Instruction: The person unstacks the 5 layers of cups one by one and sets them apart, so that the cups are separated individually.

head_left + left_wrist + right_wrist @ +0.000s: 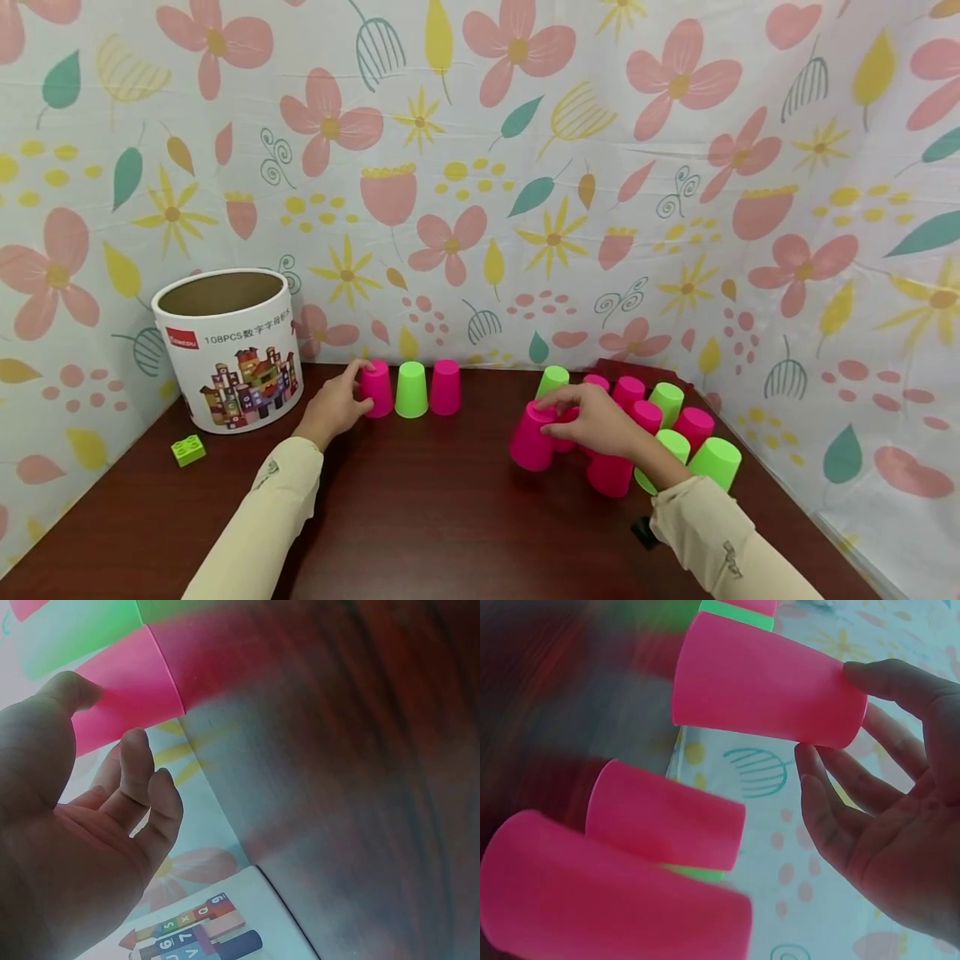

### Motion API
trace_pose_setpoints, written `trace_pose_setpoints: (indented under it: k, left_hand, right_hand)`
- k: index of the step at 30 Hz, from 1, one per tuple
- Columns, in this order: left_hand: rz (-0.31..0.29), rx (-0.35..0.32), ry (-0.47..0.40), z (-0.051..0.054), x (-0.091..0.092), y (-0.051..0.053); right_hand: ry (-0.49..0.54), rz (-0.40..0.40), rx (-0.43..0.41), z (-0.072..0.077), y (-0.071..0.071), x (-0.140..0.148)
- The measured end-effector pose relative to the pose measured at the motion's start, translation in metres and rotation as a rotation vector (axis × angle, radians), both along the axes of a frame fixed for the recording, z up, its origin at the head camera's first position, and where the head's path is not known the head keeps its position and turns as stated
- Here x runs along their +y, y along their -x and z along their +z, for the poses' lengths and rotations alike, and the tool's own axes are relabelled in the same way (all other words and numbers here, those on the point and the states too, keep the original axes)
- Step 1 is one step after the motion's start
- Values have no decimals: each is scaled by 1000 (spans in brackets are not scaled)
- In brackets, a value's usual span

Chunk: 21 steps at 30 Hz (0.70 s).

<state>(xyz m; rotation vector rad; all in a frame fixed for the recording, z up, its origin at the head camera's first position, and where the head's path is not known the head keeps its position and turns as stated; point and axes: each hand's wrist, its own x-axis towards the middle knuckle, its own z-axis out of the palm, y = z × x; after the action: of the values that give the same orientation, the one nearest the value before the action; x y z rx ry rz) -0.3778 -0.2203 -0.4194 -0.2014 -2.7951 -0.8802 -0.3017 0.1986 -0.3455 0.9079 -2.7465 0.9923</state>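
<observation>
Three upside-down cups stand in a row against the back cloth: pink, green, pink. My left hand is at the leftmost pink cup, gripping it between thumb and fingers. Its other fingers curl loosely beside the cup in the left wrist view. My right hand pinches another pink cup near its narrow closed end. That cup is tilted slightly and looks raised off the table. Several upturned pink and green cups, such as a green cup, stand around and behind the right hand, partly hidden by it.
A large white printed bucket stands at the left, with a small green toy brick before it. Behind the right cups lies a dark red object. A small black object is near the right sleeve. Flowered cloth borders the table.
</observation>
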Motion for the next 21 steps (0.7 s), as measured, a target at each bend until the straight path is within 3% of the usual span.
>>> trace_pose_setpoints:
  k: [9,21]
  left_hand:
    - [7,-4,-11,0,0,0]
    - [6,13,-5,-2,0,2]
  right_hand:
    - [-17,-35,49,-10,-5,22]
    - [-42,-94,4,-17,-4,40]
